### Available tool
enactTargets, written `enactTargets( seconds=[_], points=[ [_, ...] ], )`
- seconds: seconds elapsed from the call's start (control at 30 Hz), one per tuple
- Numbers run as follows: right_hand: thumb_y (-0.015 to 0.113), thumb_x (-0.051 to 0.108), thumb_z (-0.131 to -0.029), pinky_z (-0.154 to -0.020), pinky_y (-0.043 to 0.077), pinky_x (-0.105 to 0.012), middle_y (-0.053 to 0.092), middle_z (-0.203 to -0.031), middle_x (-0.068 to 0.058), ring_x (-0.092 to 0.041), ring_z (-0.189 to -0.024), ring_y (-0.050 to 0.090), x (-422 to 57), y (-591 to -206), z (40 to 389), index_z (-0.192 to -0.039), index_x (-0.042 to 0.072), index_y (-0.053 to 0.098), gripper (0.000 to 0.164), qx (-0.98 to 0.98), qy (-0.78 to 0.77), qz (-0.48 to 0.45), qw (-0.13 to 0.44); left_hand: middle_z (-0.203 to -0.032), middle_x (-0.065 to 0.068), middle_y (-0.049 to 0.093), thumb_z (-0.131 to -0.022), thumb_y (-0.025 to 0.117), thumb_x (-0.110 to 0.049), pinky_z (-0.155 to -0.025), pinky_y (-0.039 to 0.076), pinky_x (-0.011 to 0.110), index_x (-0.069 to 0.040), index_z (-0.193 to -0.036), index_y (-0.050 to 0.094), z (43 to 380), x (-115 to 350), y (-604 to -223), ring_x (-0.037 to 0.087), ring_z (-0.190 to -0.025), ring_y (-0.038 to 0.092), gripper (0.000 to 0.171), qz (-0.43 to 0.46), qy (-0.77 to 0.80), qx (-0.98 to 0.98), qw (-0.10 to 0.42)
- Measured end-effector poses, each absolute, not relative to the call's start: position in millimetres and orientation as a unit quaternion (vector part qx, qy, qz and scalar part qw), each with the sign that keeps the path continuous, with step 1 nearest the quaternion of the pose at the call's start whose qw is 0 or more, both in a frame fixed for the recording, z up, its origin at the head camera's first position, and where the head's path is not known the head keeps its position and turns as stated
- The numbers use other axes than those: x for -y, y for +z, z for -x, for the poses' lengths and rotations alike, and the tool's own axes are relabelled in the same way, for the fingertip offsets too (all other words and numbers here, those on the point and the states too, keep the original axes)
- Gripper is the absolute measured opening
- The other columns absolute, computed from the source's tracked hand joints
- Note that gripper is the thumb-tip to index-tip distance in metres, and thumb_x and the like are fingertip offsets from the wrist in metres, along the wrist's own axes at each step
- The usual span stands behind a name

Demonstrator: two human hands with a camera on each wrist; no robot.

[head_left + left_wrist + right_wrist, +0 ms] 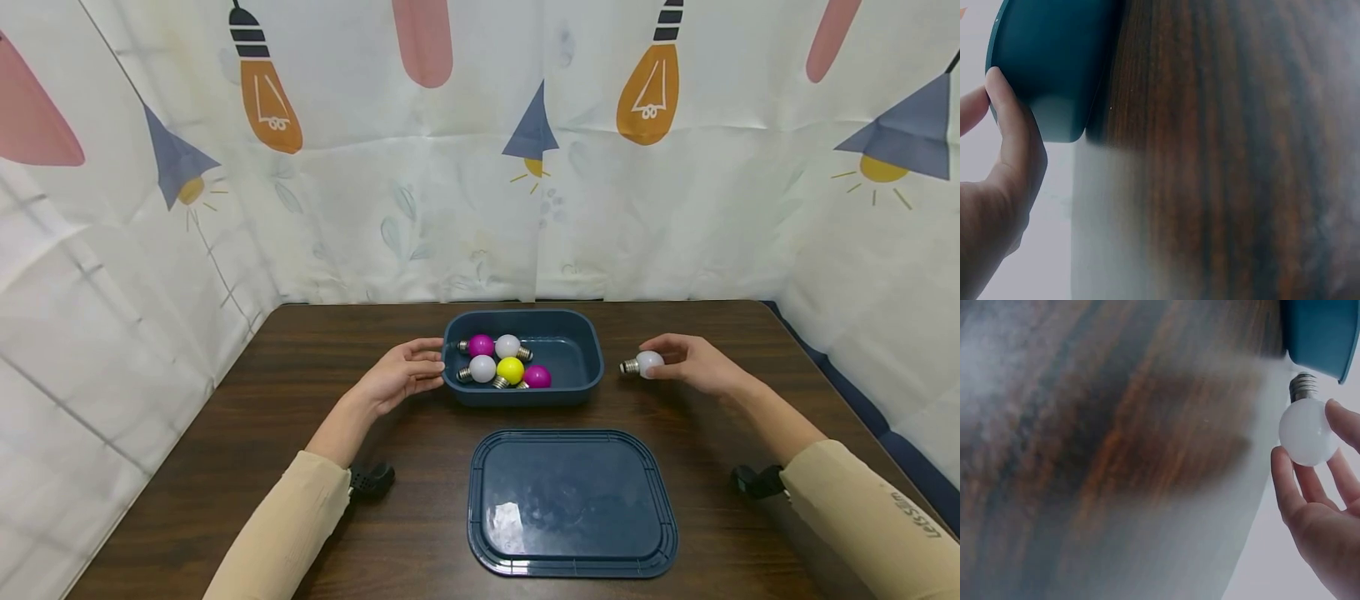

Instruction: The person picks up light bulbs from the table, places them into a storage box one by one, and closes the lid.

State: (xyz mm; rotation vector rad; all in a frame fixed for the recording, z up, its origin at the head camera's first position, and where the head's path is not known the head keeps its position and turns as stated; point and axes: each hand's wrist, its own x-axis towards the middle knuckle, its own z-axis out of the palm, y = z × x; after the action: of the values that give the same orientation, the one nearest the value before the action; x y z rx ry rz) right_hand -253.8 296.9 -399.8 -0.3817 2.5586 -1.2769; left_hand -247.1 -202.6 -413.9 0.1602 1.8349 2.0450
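In the head view my left hand (411, 372) is at the left side of a dark blue bin (576, 392). Its fingers reach out fairly straight, with the tips right at the rim; a fingertip rests against the outer wall in the left wrist view. Right of the bin, my right hand (693, 364) holds a white light bulb (649, 362) by its round globe between thumb and fingers. The bulb's metal screw base (1303, 386) points toward the bin. Inside the bin, at its left, lie several bulbs: magenta (481, 346), white (482, 368) and yellow (511, 370).
A dark blue lid (573, 504) with a ridged rim lies flat on the wooden table (420, 517), in front of the bin. White patterned curtains (465, 208) hang behind the table and along both sides.
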Motion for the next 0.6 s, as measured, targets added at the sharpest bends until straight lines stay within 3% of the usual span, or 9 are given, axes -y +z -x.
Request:
enactTargets(
  seconds=[0.6],
  points=[
    [0.072, 0.026, -0.099, -0.096, 0.049, -0.054, 0.056, -0.138, -0.024, -0.041, -0.124, 0.054, -294.0, -385.1, 254.1, -0.143, -0.001, 0.054, 0.055, -0.876, -0.449, 0.127, 0.125, -0.122, 0.018, 0.059, -0.104, 0.056, 0.001, -0.087, 0.059, 0.03, 0.002, -0.155, 0.034, 248.5, 197.0, -413.5, 0.015, -0.09, 0.069, 0.055, -0.052, 0.728, -0.657, 0.189]
  ],
)
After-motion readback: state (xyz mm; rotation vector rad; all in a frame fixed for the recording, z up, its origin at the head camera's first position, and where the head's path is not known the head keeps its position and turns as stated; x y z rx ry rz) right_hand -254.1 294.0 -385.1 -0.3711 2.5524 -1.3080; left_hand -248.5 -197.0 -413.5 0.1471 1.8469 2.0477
